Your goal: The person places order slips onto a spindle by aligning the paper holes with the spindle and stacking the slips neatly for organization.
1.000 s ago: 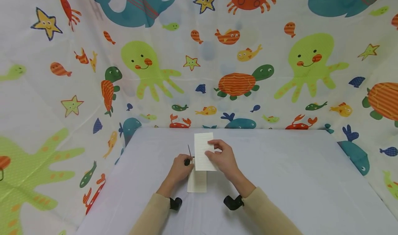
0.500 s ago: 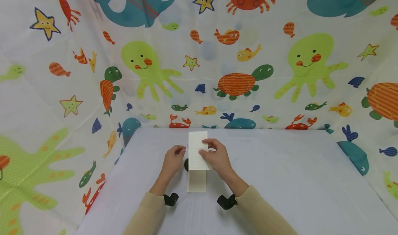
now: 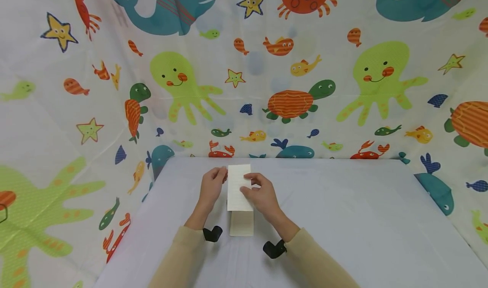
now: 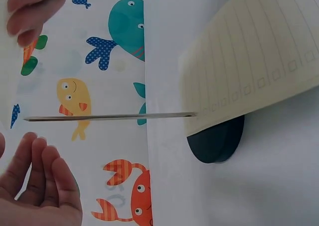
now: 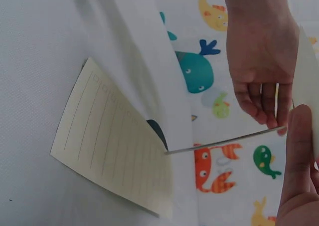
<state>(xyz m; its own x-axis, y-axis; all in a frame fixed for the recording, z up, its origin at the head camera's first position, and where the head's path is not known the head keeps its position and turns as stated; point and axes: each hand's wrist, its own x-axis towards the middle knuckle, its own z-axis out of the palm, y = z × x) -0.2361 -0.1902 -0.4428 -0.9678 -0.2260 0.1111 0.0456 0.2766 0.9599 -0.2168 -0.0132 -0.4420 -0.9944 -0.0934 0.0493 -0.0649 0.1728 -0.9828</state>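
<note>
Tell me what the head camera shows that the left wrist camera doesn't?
Only the head view shows the whole scene: both hands, the left hand beside and the right hand holding a raised lined sheet, both beige sleeves, and the white table.

Only the left wrist view shows the thin metal spike running under a sheet and its dark round base.

Both show the lower lined sheet lying on the table and the sea-creature curtain.

Your table (image 3: pixel 343 220) has a plain white cover. At its centre: a dark round base (image 4: pixel 217 141) with a thin spike, lined paper sheet (image 3: pixel 242 223) at its 6 o'clock.
</note>
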